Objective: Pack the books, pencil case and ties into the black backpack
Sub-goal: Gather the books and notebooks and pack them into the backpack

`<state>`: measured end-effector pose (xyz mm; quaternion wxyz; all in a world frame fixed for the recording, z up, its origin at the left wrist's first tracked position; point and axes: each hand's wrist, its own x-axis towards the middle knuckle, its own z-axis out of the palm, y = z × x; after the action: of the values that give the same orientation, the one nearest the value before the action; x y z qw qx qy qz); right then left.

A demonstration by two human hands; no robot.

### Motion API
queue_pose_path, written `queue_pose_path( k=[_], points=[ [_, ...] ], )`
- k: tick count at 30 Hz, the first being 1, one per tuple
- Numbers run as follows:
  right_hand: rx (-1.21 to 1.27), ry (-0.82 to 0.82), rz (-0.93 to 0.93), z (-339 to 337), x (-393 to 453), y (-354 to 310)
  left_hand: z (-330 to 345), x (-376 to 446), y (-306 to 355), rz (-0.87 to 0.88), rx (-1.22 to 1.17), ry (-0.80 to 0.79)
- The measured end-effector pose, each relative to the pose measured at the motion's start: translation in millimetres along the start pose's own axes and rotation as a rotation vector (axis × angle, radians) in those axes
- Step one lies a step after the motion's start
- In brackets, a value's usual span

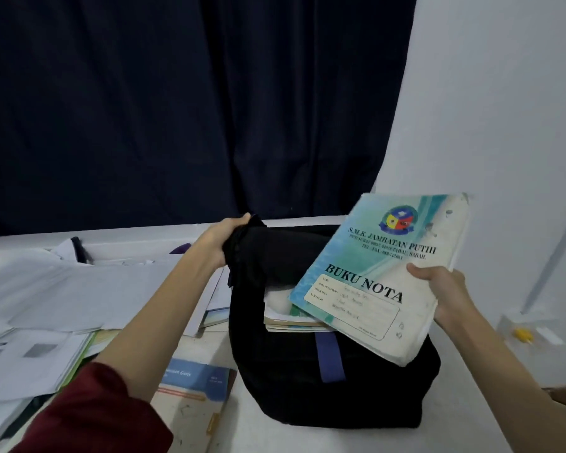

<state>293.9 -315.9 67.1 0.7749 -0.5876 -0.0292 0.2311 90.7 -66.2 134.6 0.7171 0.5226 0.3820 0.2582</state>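
Dark curtain (177, 109), white wall (504, 109), perhaps yellow clip (524, 335).

I see a dark navy curtain (183, 103) hanging in folds across the back, a plain white wall (504, 109) to its right, and a white table (275, 433) below under dim, bluish light

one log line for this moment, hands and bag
left hand: holds black backpack flap open | right hand: grips notebook over opening | inside: books

One black backpack (334, 380), one held notebook (379, 276), two hands.
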Motion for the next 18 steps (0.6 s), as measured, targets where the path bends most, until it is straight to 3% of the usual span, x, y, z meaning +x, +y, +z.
queue_pose_path(
  k=[3, 6, 14, 18],
  points=[
    [0.044, 0.075, 0.009, -2, -7, 12, 10, 4, 16, 0.201, 0.098, 0.174],
    [0.082, 0.15, 0.005, -5, -11, 18, 18, 6, 31, 0.364, 0.23, 0.242],
    [0.237, 0.394, -0.007, 28, -19, 48, 63, -20, 27, 0.758, 0.678, 0.066],
    [0.371, 0.242, 0.13, 68, -33, 88, 73, -30, 23, 0.834, 0.756, 0.009]
  ],
)
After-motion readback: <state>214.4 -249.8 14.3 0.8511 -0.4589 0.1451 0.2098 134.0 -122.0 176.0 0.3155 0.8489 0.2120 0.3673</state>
